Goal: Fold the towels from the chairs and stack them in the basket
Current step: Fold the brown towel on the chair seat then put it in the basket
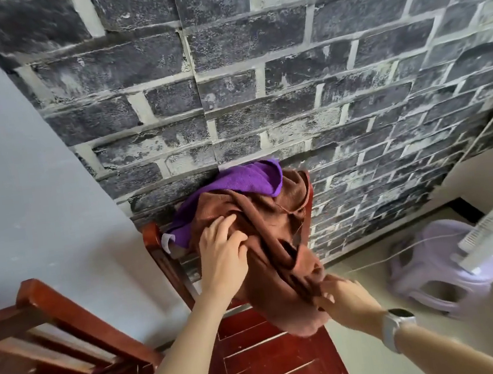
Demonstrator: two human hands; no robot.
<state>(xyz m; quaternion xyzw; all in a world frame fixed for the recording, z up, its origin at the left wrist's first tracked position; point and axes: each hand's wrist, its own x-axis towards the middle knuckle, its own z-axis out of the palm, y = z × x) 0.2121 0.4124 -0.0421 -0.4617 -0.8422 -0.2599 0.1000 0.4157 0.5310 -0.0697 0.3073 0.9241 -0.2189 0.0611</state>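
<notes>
A dark brick wall [256, 76] fills the back. A red wooden chair [269, 355] stands against it, and another chair [55, 334] is near on the left. A brown towel [269, 230] hangs over the first chair's back, on top of a purple towel [250, 177]. The left hand [223, 258] lies on the brown towel with curled fingers bunching the cloth. The right hand [339, 296] grips the towel's low end, though it looks blurry. A pale stool [429, 273] sits on the floor at the right.
</notes>
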